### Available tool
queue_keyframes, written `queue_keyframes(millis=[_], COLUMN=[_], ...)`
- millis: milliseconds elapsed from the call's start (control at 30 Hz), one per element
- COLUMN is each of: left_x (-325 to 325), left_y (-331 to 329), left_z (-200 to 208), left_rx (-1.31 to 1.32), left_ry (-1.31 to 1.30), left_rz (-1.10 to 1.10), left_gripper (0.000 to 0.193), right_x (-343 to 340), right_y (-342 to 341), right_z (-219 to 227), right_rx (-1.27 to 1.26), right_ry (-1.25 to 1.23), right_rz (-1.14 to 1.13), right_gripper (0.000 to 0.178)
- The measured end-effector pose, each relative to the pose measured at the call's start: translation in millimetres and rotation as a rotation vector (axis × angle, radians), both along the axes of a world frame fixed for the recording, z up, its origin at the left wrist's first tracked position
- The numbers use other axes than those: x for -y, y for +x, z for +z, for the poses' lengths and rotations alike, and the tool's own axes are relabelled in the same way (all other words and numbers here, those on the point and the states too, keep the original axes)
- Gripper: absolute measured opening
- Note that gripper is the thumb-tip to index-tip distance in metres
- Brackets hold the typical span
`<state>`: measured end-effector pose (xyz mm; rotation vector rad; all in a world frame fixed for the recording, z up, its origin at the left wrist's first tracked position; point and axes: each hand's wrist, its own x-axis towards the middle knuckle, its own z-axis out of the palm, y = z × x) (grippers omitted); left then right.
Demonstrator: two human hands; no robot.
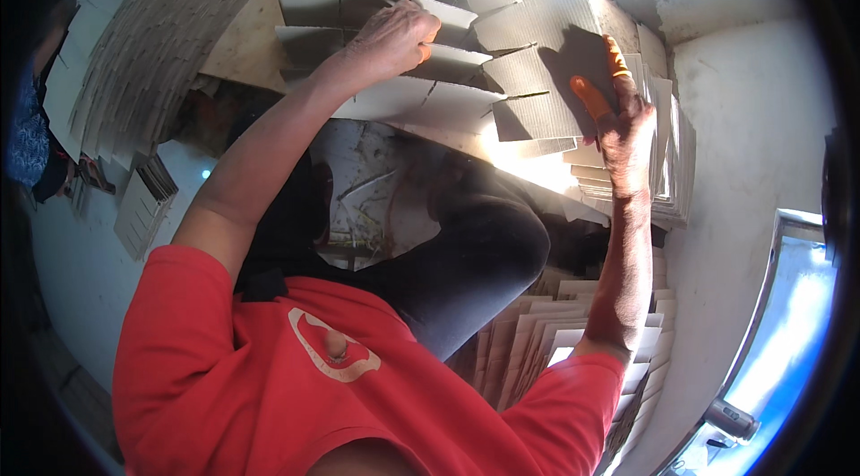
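Observation:
My left hand [394, 35] is closed, its curled fingertips in orange covers, over a row of grey cardboard divider strips [309, 6] standing on edge. What its fingers pinch, if anything, is hidden. To the right, a ribbed cardboard sheet [533, 19] with several cut slots leans at a slant, its slotted side meeting the right ends of the strips. My right hand [624, 131] is at this sheet's right edge. Two of its fingers, also orange-covered, are stretched out and spread along the sheet, casting a shadow on it.
A big bank of stacked cardboard strips [157, 37] rises at far left, near a person's blue patterned sleeve [29, 131]. A small bundle of slotted pieces [146, 205] lies below it. More cardboard stacks [528, 342] stand by my right arm, beside a pale wall [748, 127].

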<state>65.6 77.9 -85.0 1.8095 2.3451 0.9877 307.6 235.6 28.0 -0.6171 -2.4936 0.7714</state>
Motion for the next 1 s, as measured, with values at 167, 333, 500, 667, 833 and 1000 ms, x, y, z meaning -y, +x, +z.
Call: queue_keyframes(millis=[167,333,500,667,833,1000], left_x=[0,6,-12,-20,-28,-25], left_y=[-3,4,-32,-40,-37,-38], left_z=[-6,23,13,21,10,7], left_rx=[-0.048,0.077,-0.188,-0.185,-0.161,-0.187], left_ry=[-0.067,-0.218,0.150,-0.257,-0.200,-0.122], left_rz=[-0.027,-0.019,0.096,0.019,0.022,0.033], left_gripper=[0.019,0.026,0.023,0.018,0.016,0.016], right_x=[2,-1,-2,-8,-7,11], right_y=[0,-3,-6,-9,-17,-26], right_z=[-3,6,-2,-14,-43,-67], right_rx=[-0.022,0.017,0.026,0.063,0.118,0.231], right_ry=[-0.121,-0.083,0.006,0.023,-0.007,0.072], right_rz=[-0.027,-0.032,0.054,0.114,0.225,0.267], right_gripper=[0.059,0.059,0.059,0.060,0.064,0.073])
